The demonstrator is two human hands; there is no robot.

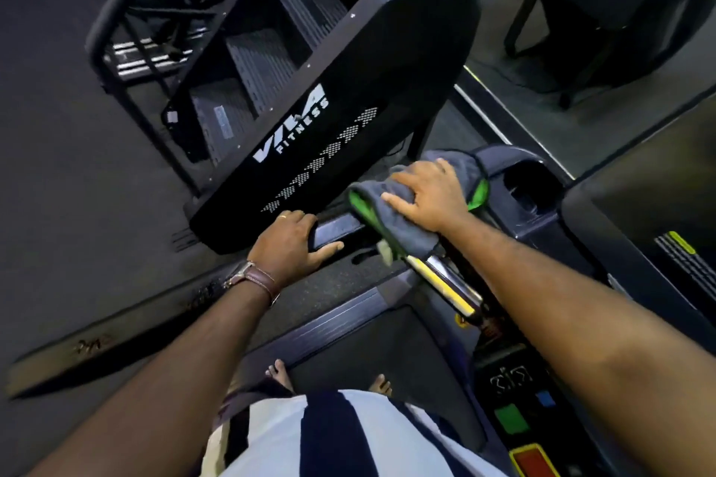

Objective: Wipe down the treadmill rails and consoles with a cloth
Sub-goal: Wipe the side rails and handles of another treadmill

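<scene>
Grey cloth (372,205) lies on the rail (341,228), pressed flat under your right hand (426,194), fingers spread. Your left hand (294,240) grips the rail's end. You're wiping the rail; next, I think, push the cloth along it.

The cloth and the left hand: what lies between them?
Only a bare stretch of dark handrail, in the head view, from the left hand gripping it to the cloth.
</scene>
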